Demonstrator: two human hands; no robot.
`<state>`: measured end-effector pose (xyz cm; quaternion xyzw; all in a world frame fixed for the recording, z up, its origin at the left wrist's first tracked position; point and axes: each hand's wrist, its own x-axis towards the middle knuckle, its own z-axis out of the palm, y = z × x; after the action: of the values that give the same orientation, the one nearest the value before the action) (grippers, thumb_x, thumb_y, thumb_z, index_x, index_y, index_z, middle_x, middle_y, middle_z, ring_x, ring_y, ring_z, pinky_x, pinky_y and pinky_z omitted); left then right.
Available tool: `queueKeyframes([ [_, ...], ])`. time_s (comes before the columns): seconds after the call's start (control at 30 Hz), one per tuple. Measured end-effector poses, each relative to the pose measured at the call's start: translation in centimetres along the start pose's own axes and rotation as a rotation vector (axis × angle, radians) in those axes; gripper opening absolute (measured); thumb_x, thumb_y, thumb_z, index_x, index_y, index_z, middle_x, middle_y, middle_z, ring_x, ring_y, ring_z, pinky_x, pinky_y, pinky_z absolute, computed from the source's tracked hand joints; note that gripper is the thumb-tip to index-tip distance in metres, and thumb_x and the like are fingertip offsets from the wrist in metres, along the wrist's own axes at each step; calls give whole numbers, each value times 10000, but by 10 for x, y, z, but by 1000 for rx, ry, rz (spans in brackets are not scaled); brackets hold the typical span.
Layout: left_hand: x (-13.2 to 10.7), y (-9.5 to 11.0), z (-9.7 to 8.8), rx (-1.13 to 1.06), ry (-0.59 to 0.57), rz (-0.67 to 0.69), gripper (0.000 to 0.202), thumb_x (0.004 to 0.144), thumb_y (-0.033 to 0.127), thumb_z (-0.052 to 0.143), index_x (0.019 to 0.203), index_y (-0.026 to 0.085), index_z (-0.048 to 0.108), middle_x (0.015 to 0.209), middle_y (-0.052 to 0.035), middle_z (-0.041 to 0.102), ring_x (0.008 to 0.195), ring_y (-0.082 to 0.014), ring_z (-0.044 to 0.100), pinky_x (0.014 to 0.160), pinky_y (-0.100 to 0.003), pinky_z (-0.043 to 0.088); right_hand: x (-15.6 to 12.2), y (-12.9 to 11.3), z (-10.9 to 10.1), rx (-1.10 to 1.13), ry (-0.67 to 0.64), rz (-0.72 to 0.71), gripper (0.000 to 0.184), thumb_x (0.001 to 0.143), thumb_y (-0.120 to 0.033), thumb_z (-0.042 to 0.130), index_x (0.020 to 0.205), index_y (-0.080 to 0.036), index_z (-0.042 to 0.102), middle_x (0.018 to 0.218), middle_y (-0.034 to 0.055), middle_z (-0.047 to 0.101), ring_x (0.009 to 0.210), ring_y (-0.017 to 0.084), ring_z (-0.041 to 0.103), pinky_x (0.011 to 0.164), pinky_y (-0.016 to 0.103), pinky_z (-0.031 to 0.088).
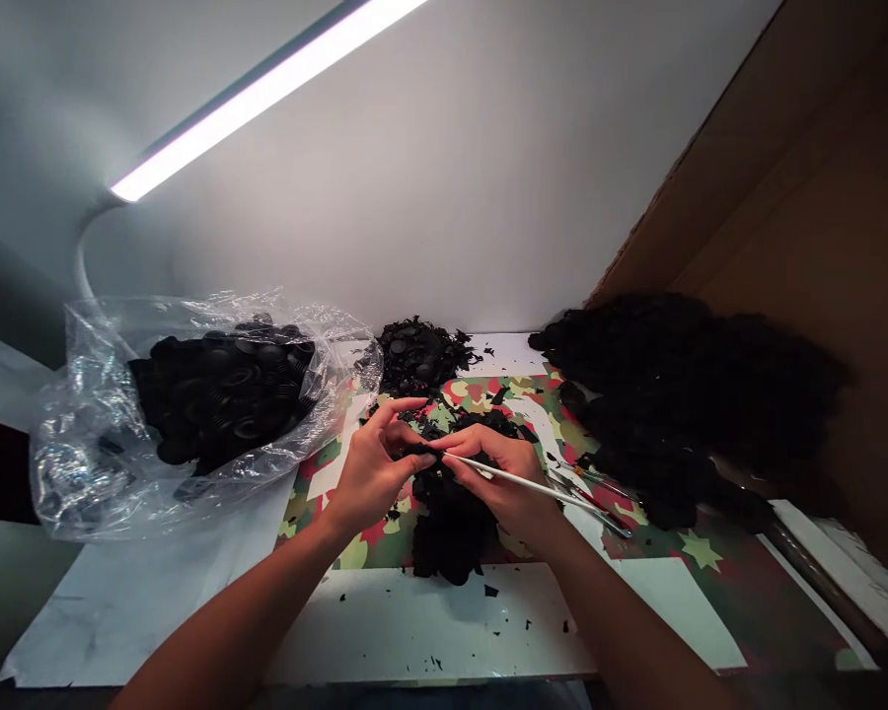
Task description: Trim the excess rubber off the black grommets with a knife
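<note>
My left hand [374,463] and my right hand [504,471] meet over the middle of the table and together pinch a small black rubber part [420,451]. The left thumb and fingers close on its left end. My right hand grips its right end and also holds a thin white stick [533,485] that points right. Below the hands lies a heap of black parts [450,528] on a star-patterned camouflage mat [681,552].
A clear plastic bag [104,434] of black round parts sits at the left. A pile of black scraps [418,357] lies at the back, a large black heap [681,394] at the right. Metal tweezers [599,508] lie by the right hand. A cardboard wall [821,197] rises at the right; a lamp bar [266,89] glows overhead.
</note>
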<state>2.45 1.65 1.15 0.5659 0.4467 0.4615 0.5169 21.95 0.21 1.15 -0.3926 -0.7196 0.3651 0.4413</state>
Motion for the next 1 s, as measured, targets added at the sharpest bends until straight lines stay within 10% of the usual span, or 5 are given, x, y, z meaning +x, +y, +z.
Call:
queueKeyframes([
  [1.0, -1, 0, -1, -44, -34, -7, 602, 720, 120, 783, 1273, 206, 560, 732, 30, 674, 720, -131, 613, 724, -244, 482, -3, 1, 3, -70, 36, -27, 143, 960, -249, 599, 836, -235, 671, 1044, 21, 757, 939, 196, 670, 874, 354, 468],
])
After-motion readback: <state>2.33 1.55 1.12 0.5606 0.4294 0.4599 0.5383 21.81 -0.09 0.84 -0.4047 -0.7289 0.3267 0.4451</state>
